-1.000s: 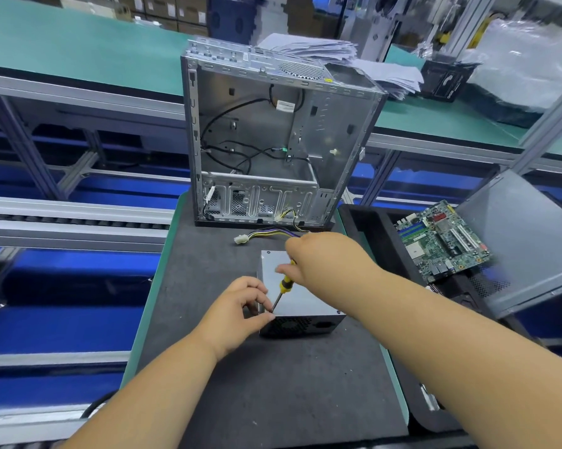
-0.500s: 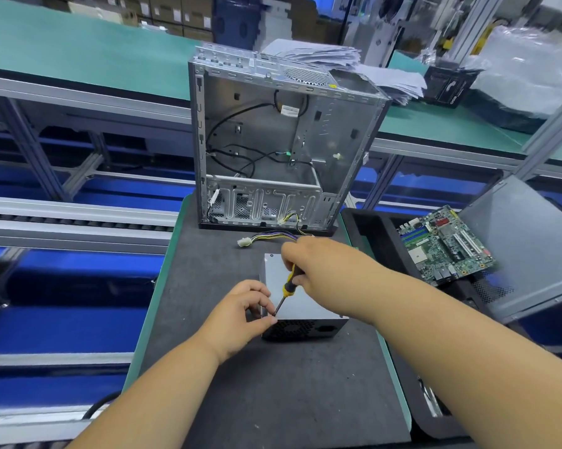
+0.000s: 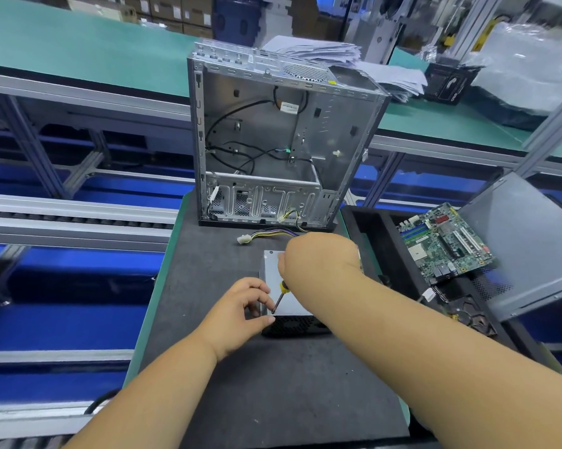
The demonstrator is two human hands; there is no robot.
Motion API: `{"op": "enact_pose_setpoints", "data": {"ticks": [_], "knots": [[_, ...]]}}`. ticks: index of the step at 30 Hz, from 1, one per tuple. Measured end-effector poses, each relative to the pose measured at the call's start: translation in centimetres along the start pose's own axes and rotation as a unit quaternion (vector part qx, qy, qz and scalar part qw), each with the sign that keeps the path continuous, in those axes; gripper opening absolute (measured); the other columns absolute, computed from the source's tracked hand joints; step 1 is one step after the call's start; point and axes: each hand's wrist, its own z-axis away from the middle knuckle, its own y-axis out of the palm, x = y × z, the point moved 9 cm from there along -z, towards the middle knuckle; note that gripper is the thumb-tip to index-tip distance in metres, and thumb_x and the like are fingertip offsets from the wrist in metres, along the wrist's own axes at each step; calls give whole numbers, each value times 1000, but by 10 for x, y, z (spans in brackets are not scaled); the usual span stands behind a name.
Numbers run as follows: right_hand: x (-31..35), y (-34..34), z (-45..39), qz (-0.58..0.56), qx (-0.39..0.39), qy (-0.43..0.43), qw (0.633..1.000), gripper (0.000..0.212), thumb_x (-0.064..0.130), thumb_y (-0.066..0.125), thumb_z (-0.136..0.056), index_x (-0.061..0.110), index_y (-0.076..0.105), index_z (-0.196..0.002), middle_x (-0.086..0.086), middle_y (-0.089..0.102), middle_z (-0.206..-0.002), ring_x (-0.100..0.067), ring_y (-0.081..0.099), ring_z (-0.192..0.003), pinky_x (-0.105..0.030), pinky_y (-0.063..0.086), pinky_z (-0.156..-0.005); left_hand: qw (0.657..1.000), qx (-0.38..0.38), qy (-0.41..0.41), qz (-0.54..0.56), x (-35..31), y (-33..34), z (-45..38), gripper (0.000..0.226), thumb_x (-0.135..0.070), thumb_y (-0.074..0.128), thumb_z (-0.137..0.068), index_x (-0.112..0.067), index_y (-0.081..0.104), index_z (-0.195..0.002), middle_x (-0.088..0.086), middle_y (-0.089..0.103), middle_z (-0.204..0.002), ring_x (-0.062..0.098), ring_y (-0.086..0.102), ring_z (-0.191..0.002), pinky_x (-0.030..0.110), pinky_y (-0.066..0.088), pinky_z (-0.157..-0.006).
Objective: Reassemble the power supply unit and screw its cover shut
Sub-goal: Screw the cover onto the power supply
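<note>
Near the middle of the dark surface [image 3: 240, 384], toward its right edge: power supply unit [image 3: 289, 306], flat, grey cover [image 3: 273, 273] up, black mesh fan side facing the near edge. Left hand [image 3: 240, 311] against the unit's left near corner, fingers curled, thumb and fingertips touching the corner beside the tool tip; whether pinching anything, cannot tell. Right hand [image 3: 315, 257] above the cover, closed round the yellow-and-black handle of a screwdriver [image 3: 280, 296], shaft slanting down and left, tip on the cover's near left corner. Just beyond the unit, bundle of coloured wires [image 3: 273, 235] with a white connector [image 3: 243, 238] lying on the surface. At the far edge, open metal computer case [image 3: 282, 140], upright, black cables loose inside. Off the right edge, black tray [image 3: 367, 228] holding a green motherboard [image 3: 444, 244], grey side panel [image 3: 525, 244] leaning just beside it.
</note>
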Motion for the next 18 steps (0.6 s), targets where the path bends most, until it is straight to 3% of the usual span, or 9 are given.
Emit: {"op": "enact_pose_setpoints", "data": {"ticks": [2,4,8,11,13,16,18], "knots": [[3,-7,7,-26,-55,-74,995,25,38,45,-99,15,42,-89,-1,48,-80,-22,42,-65,-29,31,-54,1000,0,1,-3,-2,-1,1,21,-11,80,-78,-29,71,-83,-19,53,-116,14,57,-77,16,47,-81],[3,-4,12,-95,-24,-153,983,21,35,51,-98,15,44,-104,-2,54,-102,-23,48,-81,-33,33,-58,1000,3,-1,-9,-2,-1,1,20,-11,79,-79,-29,71,-84,-16,53,-117,14,58,-79,14,45,-80],[4,-3,19,-59,-42,-236,969,8,23,55,-97,20,51,-103,7,49,-97,-21,52,-87,-37,47,-69,1000,5,-4,-9,-1,-1,1,19,-11,79,-79,-28,71,-83,-17,52,-117,16,58,-78,18,47,-82],[3,-4,22,-53,-58,-225,971,15,32,55,-97,18,53,-102,3,54,-94,-24,54,-85,-38,48,-67,1000,3,-4,-4,0,-1,0,21,-11,79,-79,-30,71,-82,-20,53,-115,16,58,-78,17,47,-80],[4,-5,20,-35,-64,-182,981,20,38,50,-98,18,48,-95,3,49,-81,-24,48,-78,-33,37,-56,1000,0,-4,-3,1,-1,-1,22,-12,80,-78,-32,71,-81,-23,53,-113,13,57,-76,15,46,-78],[-6,-1,10,-5,-41,-57,997,22,25,48,-100,18,47,-79,3,37,-69,-24,41,-72,-27,23,-46,1000,0,-3,6,2,0,-1,23,-11,80,-78,-33,71,-80,-25,52,-111,7,55,-71,14,46,-76],[-5,7,7,9,4,-25,1000,30,15,50,-97,17,40,-68,0,37,-70,-25,42,-75,-27,31,-48,1000,-3,-4,14,4,0,-1,23,-11,79,-78,-32,71,-80,-23,52,-111,7,54,-70,18,48,-77]]}}
